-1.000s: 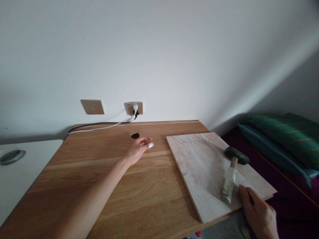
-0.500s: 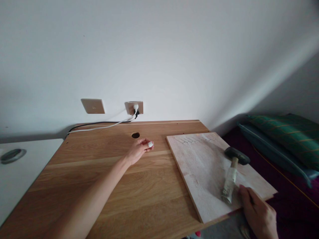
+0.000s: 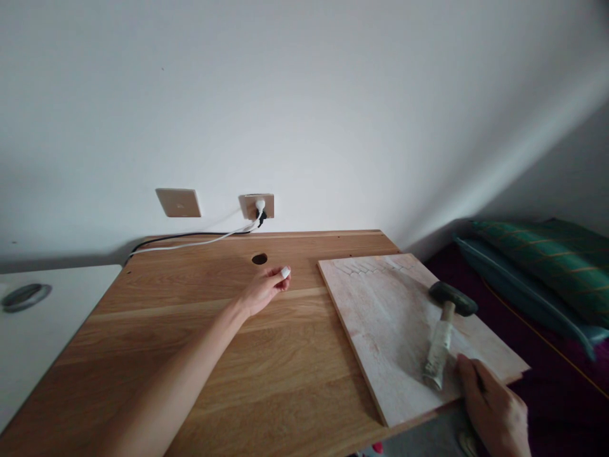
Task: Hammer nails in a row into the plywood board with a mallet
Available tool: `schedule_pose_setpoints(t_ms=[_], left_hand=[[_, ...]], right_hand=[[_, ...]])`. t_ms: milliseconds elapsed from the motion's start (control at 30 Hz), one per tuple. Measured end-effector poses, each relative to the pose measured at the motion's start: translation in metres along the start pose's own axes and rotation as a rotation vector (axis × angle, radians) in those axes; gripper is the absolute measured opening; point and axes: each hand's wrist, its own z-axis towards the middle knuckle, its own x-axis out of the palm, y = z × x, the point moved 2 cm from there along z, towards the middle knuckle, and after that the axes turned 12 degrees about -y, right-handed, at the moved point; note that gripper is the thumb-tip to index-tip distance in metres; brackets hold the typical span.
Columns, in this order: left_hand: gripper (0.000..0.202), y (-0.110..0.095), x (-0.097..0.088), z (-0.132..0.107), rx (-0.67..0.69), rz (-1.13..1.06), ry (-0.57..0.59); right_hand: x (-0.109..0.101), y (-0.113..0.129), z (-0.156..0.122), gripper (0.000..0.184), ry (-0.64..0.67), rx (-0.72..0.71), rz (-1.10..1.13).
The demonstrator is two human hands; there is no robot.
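Note:
Between the thumb and fingers of my left hand (image 3: 264,289) is a small white block-like piece (image 3: 285,272), too small to tell its kind. This hand is over the wooden table (image 3: 266,381), near the round cable hole (image 3: 259,259). A mallet (image 3: 440,349) with a black head and a pale, wrapped handle lies on a light plywood board (image 3: 375,330). My right hand (image 3: 495,403) is closed at the board's near right edge, beside the mallet's handle and apart from it. Whatever its fingers grip, if anything, is hidden.
Angled pencil-like lines (image 3: 375,268) mark the board's far end. White and black cables (image 3: 190,241) run to a wall socket (image 3: 257,206). A white surface (image 3: 57,336) with a round grey item (image 3: 26,297) adjoins on the left; cushions (image 3: 547,266) lie at right.
My left hand has turned slightly and its fingers have curled in, with the white piece shifting a little up and left. The right hand, mallet and board look unchanged.

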Motion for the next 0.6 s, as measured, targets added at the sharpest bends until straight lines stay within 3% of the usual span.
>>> schedule_pose_setpoints(t_ms=[200,400,600], left_hand=[[0.047,0.0,0.001,0.0,-0.013,-0.031,-0.051],[0.04,0.002,-0.001,0.002,0.04,0.065,-0.107],[0.042,0.001,0.0,0.0,0.013,0.076,-0.043]], right_hand=[[-0.004,0.006,-0.001,0.038,-0.007,-0.004,0.011],[0.001,-0.002,-0.001,0.038,0.002,-0.021,-0.002],[0.004,-0.01,-0.001,0.037,0.005,-0.036,-0.019]])
